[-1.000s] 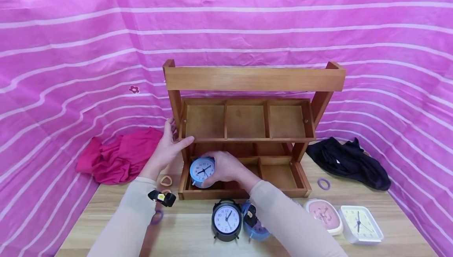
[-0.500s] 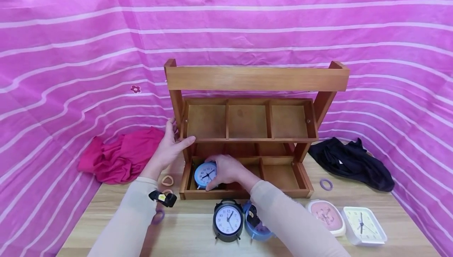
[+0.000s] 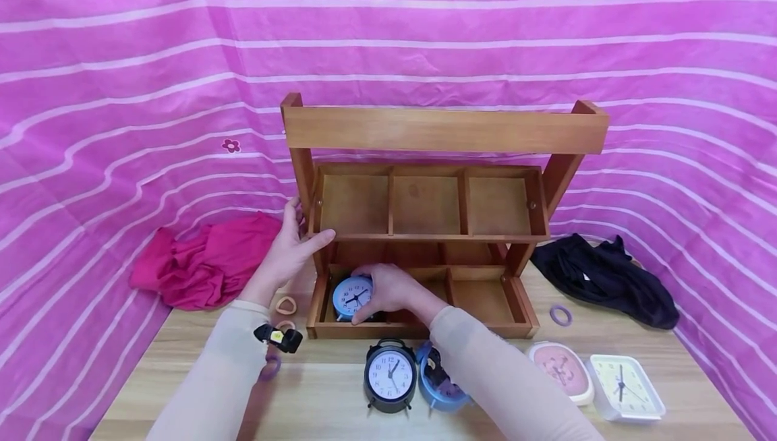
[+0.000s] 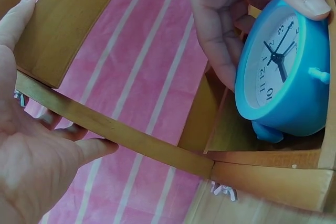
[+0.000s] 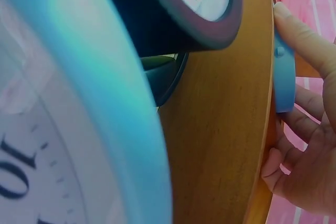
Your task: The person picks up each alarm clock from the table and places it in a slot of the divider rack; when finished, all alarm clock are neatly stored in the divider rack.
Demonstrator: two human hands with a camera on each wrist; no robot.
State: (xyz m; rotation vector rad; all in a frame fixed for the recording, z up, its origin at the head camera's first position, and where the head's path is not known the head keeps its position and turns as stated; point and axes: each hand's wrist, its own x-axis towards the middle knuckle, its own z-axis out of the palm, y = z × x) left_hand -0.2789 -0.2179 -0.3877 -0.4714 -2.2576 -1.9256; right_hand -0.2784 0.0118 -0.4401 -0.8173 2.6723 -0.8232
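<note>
A wooden two-tier rack (image 3: pixel 443 129) stands on the table, each tier split into three compartments. My left hand (image 3: pixel 284 252) grips its left side post, thumb lying along the front corner of the upper tray and fingers behind. My right hand (image 3: pixel 391 290) holds a light blue alarm clock (image 3: pixel 352 296) by its right side, in the lower tier's left compartment. The left wrist view has that clock's dial (image 4: pixel 273 61) facing out and tilted, the right thumb on its rim. A black twin-bell alarm clock (image 3: pixel 390 375) and a second blue alarm clock (image 3: pixel 443 387) stand before the rack.
Right of the sleeve are a pink oval clock (image 3: pixel 561 370) and a white square clock (image 3: pixel 625 387). Purple ring (image 3: pixel 560 315) and black cloth (image 3: pixel 603 279) lie right of the rack. Pink cloth (image 3: pixel 209 259) and several small rings (image 3: pixel 285 305) lie on the left.
My right hand has lowered the blue alarm clock from over the front edge into the lower left compartment, shifting slightly right. The left hand keeps its hold on the rack.
</note>
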